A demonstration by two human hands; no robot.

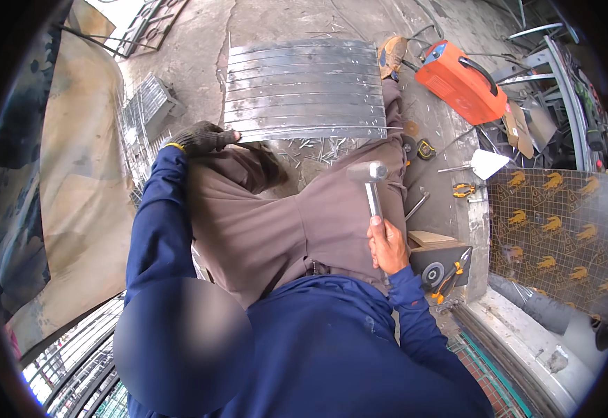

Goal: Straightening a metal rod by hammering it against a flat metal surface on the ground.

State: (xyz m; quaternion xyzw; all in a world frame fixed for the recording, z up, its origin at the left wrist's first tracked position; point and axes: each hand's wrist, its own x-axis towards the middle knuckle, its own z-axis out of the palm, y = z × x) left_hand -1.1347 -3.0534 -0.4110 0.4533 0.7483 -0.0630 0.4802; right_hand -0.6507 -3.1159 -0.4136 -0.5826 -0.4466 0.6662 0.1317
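Note:
A grey metal panel (304,90) of parallel flat strips lies ahead of my knees, its far right corner near my shoe (391,56). My left hand (203,138), in a dark glove with a yellow cuff edge, is closed at the panel's near left corner. The tip of one digit shows bare against the edge, and the underside of the grip is hidden. In my bare right hand (389,247) I grip a hammer (372,195) by its metal handle. Its head is raised above my right thigh, apart from the panel.
Short metal offcuts (321,151) litter the floor by the panel's near edge. An orange machine with a black handle (460,83) stands at the right. Near it lie a tape measure (426,148), orange-handled pliers (464,189) and a box (442,256). Stacked metal pieces (149,108) lie left.

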